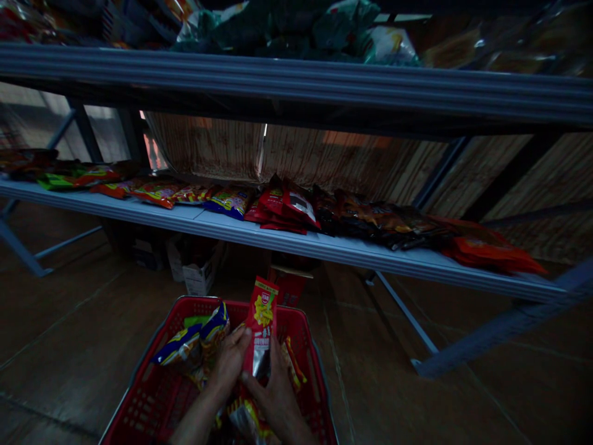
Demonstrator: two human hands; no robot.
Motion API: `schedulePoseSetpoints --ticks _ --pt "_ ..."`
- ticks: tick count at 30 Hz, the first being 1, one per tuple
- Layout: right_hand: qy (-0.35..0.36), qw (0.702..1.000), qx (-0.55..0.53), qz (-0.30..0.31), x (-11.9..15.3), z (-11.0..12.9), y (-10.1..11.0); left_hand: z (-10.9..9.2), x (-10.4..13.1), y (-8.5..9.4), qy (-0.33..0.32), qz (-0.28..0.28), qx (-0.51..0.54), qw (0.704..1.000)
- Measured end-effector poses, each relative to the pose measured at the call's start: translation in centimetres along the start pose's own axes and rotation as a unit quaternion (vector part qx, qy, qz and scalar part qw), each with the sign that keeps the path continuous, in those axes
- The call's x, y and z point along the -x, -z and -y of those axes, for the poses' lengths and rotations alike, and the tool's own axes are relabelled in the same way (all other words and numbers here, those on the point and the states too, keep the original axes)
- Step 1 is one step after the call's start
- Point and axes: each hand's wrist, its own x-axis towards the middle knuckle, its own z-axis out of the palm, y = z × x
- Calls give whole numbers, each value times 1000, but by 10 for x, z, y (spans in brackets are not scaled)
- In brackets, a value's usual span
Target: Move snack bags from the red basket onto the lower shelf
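Red plastic, pierced with slots, starts us off: the basket point(136, 405) sits near, with blue-and-yellow packets point(180, 343) heaped at its left. Moving right, up comes the left hand point(228, 360), fingers closed on the left edge of the red packet point(263, 321), low on its body.

And there's the packet itself, held over the basket, with the shelf point(278, 240) beyond it on the far side. It looks light, a glossy film pouch, so probably a touch slippery; soft enough to bend, I'd judge, and whatever is inside may well crush under a hard pinch. Best hold? Both side edges, around the lower half, with gentle pressure, leaving the flat top strip free.

Now its line: the long axis runs near to far, the top end pointing to the shelf and leaning slightly right, printed face turned up to the wearer. How steeply it tilts, I can't tell.

On to the right hand point(277, 389): thumb across the lower front, the other fingers along the right edge, gripping the same packet, their tips partly hidden. Last, furthest right in the basket, a yellow-and-red packet point(293, 361) rests just beside that hand.
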Motion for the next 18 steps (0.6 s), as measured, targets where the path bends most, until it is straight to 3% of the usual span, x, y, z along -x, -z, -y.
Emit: schedulePoseSetpoints --ticks 4,8,12,15,18 --pt "-50 985 -149 65 3 18 1 -3 8 -6 -52 13 -83 995" --pt "-114 934 -333 57 6 34 6 -1 5 -3 -97 26 -106 989" --pt "-183 862 -470 49 3 35 10 13 -14 17 -35 -46 -74 996" --pt "-211 843 -494 39 -2 29 13 22 -24 31 11 -107 -59 992" --pt "-219 838 -498 36 -5 24 16 21 -19 36 67 -65 -23 995"
